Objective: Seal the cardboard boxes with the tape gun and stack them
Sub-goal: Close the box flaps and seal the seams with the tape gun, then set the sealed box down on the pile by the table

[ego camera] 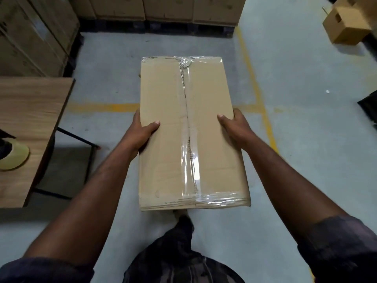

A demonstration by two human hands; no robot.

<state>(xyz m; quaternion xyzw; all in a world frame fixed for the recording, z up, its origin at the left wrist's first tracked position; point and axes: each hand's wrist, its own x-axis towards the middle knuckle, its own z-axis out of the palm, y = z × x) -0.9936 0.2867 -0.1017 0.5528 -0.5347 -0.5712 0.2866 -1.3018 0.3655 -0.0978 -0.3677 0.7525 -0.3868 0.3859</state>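
Note:
A long brown cardboard box [165, 103] is held out in front of me above the grey floor, its top seam covered by clear tape that also runs across both short ends. My left hand [141, 129] grips its left edge, thumb on top. My right hand [234, 124] grips the right edge the same way. A roll of tape [13, 158] on a dark tape gun sits on the wooden table at the far left, mostly cut off by the frame edge.
A wooden table [30, 111] with black metal legs stands at the left. Stacked cardboard cartons [167, 8] on dark pallets line the back and left. A small open box [346, 25] lies at the top right. Yellow lines [263, 111] cross the floor.

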